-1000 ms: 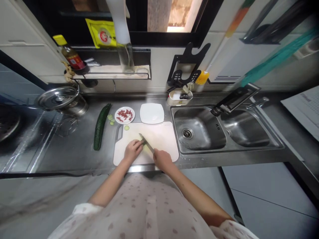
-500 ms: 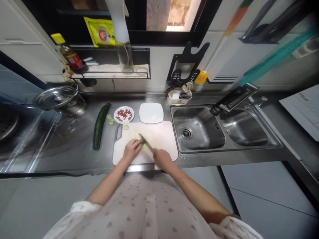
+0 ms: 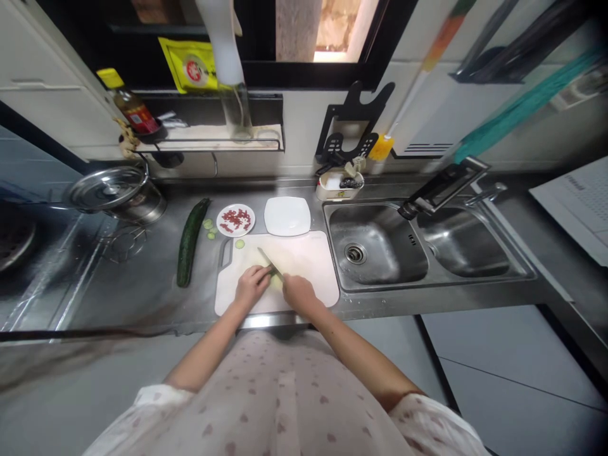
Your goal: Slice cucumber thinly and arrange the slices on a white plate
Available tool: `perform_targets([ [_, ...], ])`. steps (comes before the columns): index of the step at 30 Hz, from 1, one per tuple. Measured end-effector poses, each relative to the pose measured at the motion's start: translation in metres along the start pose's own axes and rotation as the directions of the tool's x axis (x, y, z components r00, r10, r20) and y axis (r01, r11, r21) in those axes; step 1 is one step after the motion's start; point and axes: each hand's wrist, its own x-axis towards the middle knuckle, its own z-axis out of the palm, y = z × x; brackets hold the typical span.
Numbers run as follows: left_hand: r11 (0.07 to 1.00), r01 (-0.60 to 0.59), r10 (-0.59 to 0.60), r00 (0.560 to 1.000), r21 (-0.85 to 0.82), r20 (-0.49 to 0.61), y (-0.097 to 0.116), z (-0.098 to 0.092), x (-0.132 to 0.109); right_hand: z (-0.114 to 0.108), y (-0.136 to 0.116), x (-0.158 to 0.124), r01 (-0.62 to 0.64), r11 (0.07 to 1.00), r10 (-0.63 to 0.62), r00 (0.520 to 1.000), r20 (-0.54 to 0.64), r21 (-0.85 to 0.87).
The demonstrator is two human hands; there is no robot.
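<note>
On the white cutting board, my right hand is closed on the handle of a knife, whose blade points up and left. My left hand presses with bent fingers on a small piece of green cucumber beside the blade. Pale green pieces lie just below the knife. One round slice rests near the board's top left corner. Most of the held piece is hidden by my fingers.
Left of the board lie a whole cucumber and several slices. Behind it stand a plate of chopped red pieces and a white square plate. A double sink is at the right, a steel pot at the left.
My right hand has moved up and left with the knife, and more of the blade extends past my left fingers. My left hand has stayed in nearly the same place.
</note>
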Motion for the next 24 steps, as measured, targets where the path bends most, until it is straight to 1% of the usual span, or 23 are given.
perform_targets([
  [3,1.0,0.005,-0.005,1.0,0.006,-0.014,-0.001,0.001,0.0,0.004,-0.003,0.007,0.005,1.0,-0.005,0.999,-0.035,-0.001],
  [6,1.0,-0.008,0.008,1.0,0.007,-0.012,-0.002,0.002,-0.001,0.005,-0.004,0.008,0.003,1.0,-0.003,1.0,-0.028,0.004],
  [14,1.0,0.0,0.0,1.0,0.004,0.0,-0.001,0.0,0.0,0.004,0.007,-0.02,-0.049,0.999,0.049,0.997,0.055,0.0],
  [17,1.0,0.005,-0.005,1.0,-0.001,-0.003,-0.002,0.001,0.0,0.003,0.009,-0.025,-0.053,0.999,0.053,0.996,0.066,-0.002],
  [20,1.0,0.004,-0.004,1.0,0.001,-0.004,-0.002,0.002,0.0,0.002,0.007,-0.022,-0.049,0.999,0.049,0.997,0.065,-0.007],
  [24,1.0,0.003,-0.003,1.0,0.006,-0.003,0.0,0.001,0.0,0.004,0.003,-0.012,-0.025,1.0,0.025,0.999,0.025,-0.006],
])
